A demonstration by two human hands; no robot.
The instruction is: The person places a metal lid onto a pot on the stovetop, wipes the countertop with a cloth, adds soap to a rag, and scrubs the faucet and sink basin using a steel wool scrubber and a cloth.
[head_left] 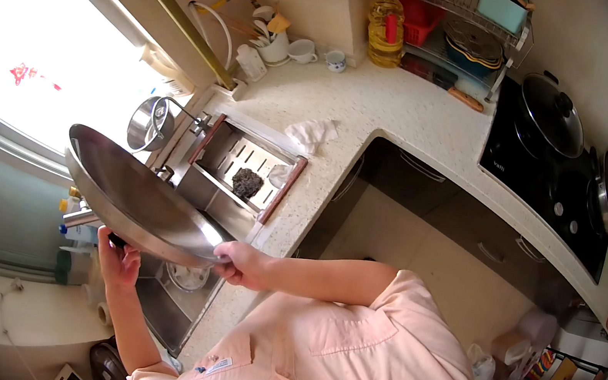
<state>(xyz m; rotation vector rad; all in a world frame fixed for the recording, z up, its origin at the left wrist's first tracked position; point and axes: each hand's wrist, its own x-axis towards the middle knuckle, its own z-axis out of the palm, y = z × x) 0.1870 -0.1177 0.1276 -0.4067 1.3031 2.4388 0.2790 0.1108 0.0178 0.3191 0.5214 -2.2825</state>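
Note:
A large metal wok [139, 198] is tilted over the sink [181, 320], its inner side turned up toward the right. My left hand [119, 261] is closed at the wok's lower left, on its dark handle. With my right hand [241, 263] I grip the wok's rim at its right end. Behind the wok, a drain tray [234, 161] sits across the sink and holds a dark scouring ball [247, 183]. A white cloth [310, 134] lies on the counter beside the tray.
A metal pot [151, 124] stands by the faucet. On the counter [400, 114] are cups, an oil bottle [386, 29], a knife [443, 83] and a rack. The black stove [546, 181] at right carries a lidded pan [551, 116]. Bottles stand left of the sink.

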